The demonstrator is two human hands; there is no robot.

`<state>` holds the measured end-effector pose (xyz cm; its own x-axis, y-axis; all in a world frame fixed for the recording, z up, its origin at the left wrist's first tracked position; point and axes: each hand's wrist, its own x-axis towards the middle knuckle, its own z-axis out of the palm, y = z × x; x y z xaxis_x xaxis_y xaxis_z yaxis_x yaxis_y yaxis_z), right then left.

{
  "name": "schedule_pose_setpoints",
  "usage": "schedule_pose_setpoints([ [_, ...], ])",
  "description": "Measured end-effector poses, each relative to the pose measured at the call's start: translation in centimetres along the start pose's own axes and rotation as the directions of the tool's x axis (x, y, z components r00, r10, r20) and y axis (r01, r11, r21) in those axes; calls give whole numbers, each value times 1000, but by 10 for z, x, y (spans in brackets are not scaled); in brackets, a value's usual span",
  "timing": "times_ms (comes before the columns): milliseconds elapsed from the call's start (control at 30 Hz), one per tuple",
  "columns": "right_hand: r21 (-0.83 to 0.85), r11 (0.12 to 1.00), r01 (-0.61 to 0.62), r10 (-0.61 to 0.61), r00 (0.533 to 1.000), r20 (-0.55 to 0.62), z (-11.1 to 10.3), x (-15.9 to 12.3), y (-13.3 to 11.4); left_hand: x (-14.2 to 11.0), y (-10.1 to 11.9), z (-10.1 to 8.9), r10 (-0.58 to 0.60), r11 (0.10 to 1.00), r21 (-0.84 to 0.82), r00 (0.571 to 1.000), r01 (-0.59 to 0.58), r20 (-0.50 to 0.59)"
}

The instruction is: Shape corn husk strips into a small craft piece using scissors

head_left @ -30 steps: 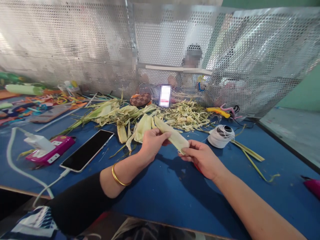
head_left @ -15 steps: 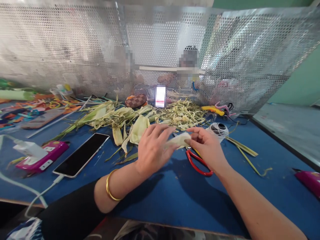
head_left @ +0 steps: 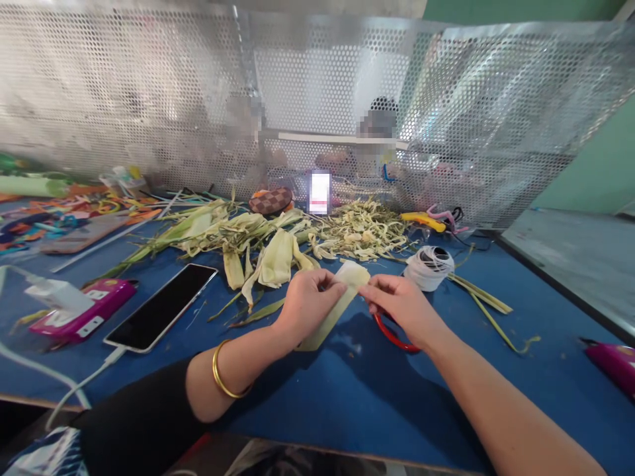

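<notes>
Between my two hands is a pale strip of corn husk [head_left: 330, 324], held above the blue table. My left hand [head_left: 308, 299] pinches its left edge between thumb and fingers, and part of the strip hangs below that hand. At the top right corner of the husk, the fingertips of my right hand [head_left: 397, 301] are pressed together on it. Beneath the right hand lies a pair of scissors, of which only a red handle [head_left: 394, 336] shows. A spool of white string [head_left: 430, 268] stands just beyond that hand.
Corn husks [head_left: 275, 258] and a heap of shredded husk [head_left: 370, 228] lie at the back. On the left are a phone [head_left: 163, 307] on a cable and a magenta power strip [head_left: 92, 314]. Dry stalks [head_left: 481, 294] lie right. A perforated screen [head_left: 317, 79] closes the far side, with people behind it.
My left hand has turned and now pinches the husk, which has swung from lying sideways to hanging toward me. The right hand has shifted slightly left, covering more of the scissors.
</notes>
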<state>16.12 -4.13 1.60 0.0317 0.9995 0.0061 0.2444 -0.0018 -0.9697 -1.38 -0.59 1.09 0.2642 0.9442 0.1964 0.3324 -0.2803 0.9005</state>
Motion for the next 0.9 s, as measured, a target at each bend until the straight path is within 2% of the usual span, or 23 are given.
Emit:
schedule_pose_setpoints([
  [100, 15, 1000, -2, 2, 1000, -1, 5, -1, 0, 2, -3, 1, 27, 999, 24, 1000, -27, 17],
  [333, 272, 956, -105, 92, 994, 58, -2, 1, 0, 4, -5, 0, 3, 999, -36, 998, -1, 63],
  [433, 434, 899, -64, 109, 991, -79, -12, 8, 4, 4, -4, 1, -76, 985, -144, 990, 93, 117],
  [533, 514, 855, 72, 80, 961, -266, -23, 18, 6, 3, -3, 2, -164, 959, -208, 975, 193, 148],
  [633, 481, 874, 67, 93, 949, -302, -26, 23, 7, 2, -3, 3, -152, 965, -197, 980, 175, 127],
  [700, 368, 930, -17, 119, 960, -254, -23, 22, 7, 2, -4, 2, -104, 979, -162, 988, 121, 113],
  [767, 262, 962, -72, 112, 984, -142, -17, 17, 7, 2, -6, 2, -57, 990, -123, 991, 71, 118],
  [833, 214, 974, -72, 73, 997, 0, -9, 11, 8, 3, -8, 2, -19, 995, -90, 989, 32, 147],
  [900, 192, 980, -50, 40, 998, 58, -1, 7, 8, 3, -8, 2, 7, 998, -58, 980, 4, 198],
])
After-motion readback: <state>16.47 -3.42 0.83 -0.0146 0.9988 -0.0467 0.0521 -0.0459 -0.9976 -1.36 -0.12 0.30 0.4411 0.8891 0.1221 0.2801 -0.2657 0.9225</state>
